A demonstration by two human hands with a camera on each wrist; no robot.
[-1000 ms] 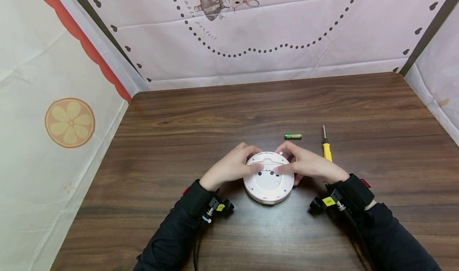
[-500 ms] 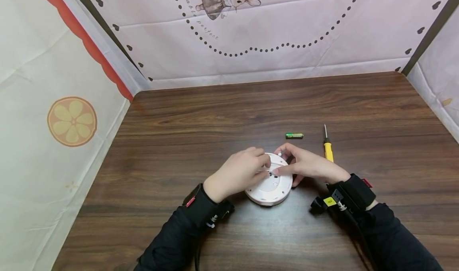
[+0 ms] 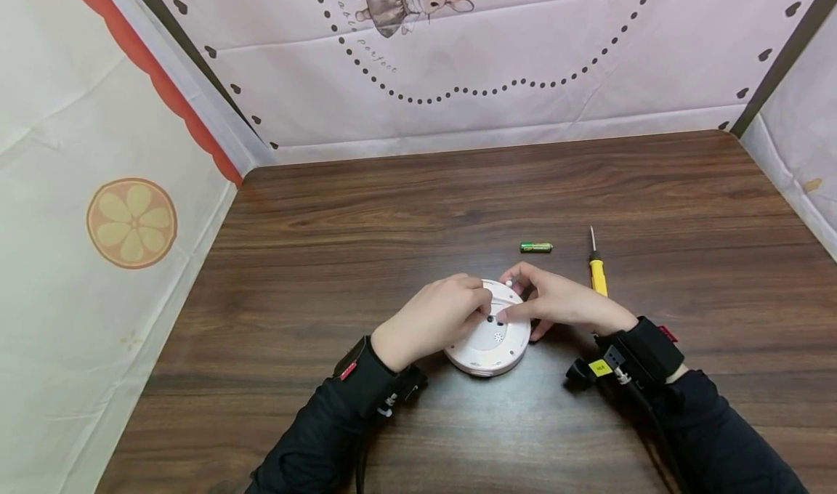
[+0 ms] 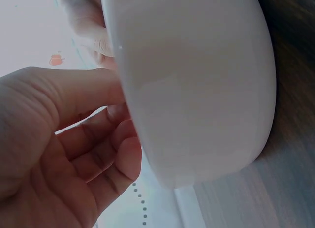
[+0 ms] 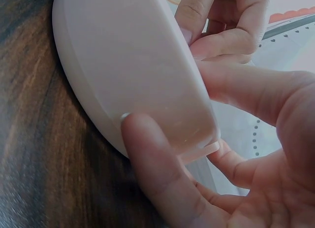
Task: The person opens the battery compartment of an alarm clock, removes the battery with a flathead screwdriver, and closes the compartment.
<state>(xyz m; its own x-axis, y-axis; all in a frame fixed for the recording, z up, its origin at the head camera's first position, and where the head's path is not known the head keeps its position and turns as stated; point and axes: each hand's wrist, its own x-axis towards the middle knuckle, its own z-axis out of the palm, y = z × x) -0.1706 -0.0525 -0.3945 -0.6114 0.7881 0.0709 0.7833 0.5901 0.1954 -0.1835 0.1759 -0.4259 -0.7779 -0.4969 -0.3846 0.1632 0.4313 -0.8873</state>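
Observation:
A round white plastic device [image 3: 487,352] lies on the table between both hands, its face with dark holes and a raised panel upward. My left hand [image 3: 431,316] covers its upper left, the curled fingers and thumb meeting at the panel. What sits between those fingertips is hidden. From the right, my right hand [image 3: 565,301] grips the device, thumb on the upper face and other fingers around the side. In the right wrist view, one finger [image 5: 147,144] presses the smooth side wall, near a small tab [image 5: 202,151] that sticks out.
A green battery [image 3: 536,248] lies behind the device. Right of it is a screwdriver [image 3: 596,272] with a yellow handle, tip pointing away, partly hidden by the right hand. Printed cloth [image 3: 490,116] hangs along the back edge of the wooden table [image 3: 366,218].
My left hand has turned over the device, its fingers leaving the far rim and curling down onto the panel. The device has shifted slightly left. My right hand keeps its grip.

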